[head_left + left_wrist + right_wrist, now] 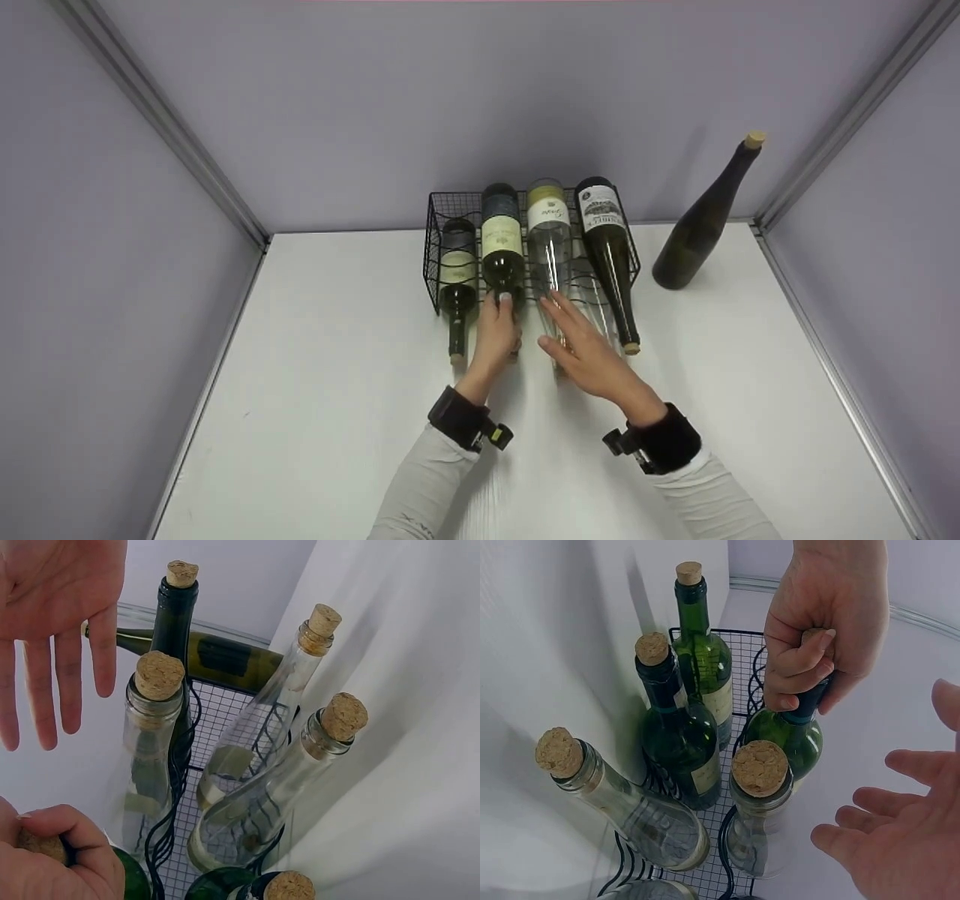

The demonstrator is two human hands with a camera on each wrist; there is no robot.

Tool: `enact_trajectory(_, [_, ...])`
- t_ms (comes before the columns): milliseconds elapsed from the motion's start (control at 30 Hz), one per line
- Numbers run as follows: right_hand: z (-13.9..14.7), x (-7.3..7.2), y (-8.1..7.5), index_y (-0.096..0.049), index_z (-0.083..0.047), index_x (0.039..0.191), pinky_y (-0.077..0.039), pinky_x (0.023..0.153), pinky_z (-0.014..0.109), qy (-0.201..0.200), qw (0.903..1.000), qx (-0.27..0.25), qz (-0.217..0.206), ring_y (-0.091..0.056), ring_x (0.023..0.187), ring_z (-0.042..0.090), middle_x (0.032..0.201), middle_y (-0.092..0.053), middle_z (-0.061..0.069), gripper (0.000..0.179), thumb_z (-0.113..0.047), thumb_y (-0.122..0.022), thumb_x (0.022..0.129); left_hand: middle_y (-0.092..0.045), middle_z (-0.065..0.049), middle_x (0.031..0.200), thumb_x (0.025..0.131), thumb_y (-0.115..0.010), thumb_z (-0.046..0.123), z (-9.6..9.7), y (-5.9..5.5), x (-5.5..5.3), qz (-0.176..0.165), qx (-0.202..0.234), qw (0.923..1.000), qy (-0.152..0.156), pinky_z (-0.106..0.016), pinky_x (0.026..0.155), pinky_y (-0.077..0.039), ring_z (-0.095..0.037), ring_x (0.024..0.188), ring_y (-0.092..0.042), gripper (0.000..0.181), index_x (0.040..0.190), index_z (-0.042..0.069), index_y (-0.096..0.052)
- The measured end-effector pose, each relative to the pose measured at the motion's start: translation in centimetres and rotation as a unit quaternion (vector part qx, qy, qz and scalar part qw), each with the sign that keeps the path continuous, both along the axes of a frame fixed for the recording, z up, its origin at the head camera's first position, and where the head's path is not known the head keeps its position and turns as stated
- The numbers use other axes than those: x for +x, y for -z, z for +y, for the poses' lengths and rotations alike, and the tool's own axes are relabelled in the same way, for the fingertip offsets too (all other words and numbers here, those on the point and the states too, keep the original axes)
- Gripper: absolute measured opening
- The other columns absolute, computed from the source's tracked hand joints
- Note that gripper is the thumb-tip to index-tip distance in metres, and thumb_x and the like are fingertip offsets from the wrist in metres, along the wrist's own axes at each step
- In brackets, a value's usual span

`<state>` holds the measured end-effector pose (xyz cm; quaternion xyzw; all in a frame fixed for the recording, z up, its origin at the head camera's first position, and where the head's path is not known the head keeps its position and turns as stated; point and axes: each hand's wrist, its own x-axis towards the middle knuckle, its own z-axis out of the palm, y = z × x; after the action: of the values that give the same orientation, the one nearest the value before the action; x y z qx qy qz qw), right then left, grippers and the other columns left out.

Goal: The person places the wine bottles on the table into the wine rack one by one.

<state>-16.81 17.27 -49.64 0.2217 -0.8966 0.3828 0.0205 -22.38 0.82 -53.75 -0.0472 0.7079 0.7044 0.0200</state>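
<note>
My left hand (pixel 496 334) grips the neck of a dark green wine bottle (pixel 502 234) with a cream label, lying on the upper level of a black wire rack (pixel 429 247). In the right wrist view, that hand's fingers (pixel 802 660) curl round the neck just below the cork. My right hand (pixel 596 360) has its fingers spread over the neck of the neighbouring clear bottle (pixel 551 251); the right wrist view shows the hand apart from that bottle's cork (pixel 760 769). Right of it, a dark bottle with a white label (pixel 602 208) also lies on the rack.
A smaller green bottle (pixel 457 300) lies at the rack's left end. Lower down, another clear bottle (pixel 598 300) is partly covered. A corked dark bottle (pixel 697 225) stands on the white table (pixel 322 390) right of the rack. Grey walls (pixel 360 112) enclose the table.
</note>
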Motion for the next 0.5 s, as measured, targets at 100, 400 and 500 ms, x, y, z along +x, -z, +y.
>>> enact_trajectory(100, [0.0,0.0,0.0,-0.033,-0.006,0.153,-0.024,0.111,0.058,0.000,1.0000,0.000,0.000,-0.023,0.144,0.036,0.159,-0.022,0.017,0.059,-0.033,-0.051,0.103,-0.041,0.003,0.057,0.108,-0.036,0.025,0.0,0.0,0.0,-0.003,-0.003,1.0000,0.007,-0.022,0.036,-0.032,-0.007,0.038,-0.037,0.041,0.140,-0.001,-0.039])
enact_trajectory(400, [0.2,0.0,-0.1,-0.032,-0.009,0.154,-0.024,0.111,0.059,0.006,0.9999,0.010,-0.009,-0.022,0.144,0.036,0.160,-0.020,0.016,0.060,-0.036,-0.050,0.103,-0.065,-0.016,0.075,0.106,-0.040,0.035,-1.0,-0.2,0.0,0.002,-0.122,0.9916,0.043,-0.032,0.051,-0.048,-0.023,0.058,-0.061,0.056,0.147,-0.002,-0.034])
enact_trajectory(500, [0.4,0.2,-0.2,-0.032,-0.010,0.154,-0.023,0.111,0.059,0.008,0.9998,0.016,-0.012,-0.021,0.144,0.036,0.160,-0.021,0.015,0.060,-0.036,-0.051,0.103,-0.065,-0.026,0.113,0.105,-0.042,0.037,-1.5,-0.2,0.1,0.027,-0.188,0.9806,0.048,-0.043,0.083,-0.052,-0.034,0.099,-0.065,0.060,0.150,-0.002,-0.031])
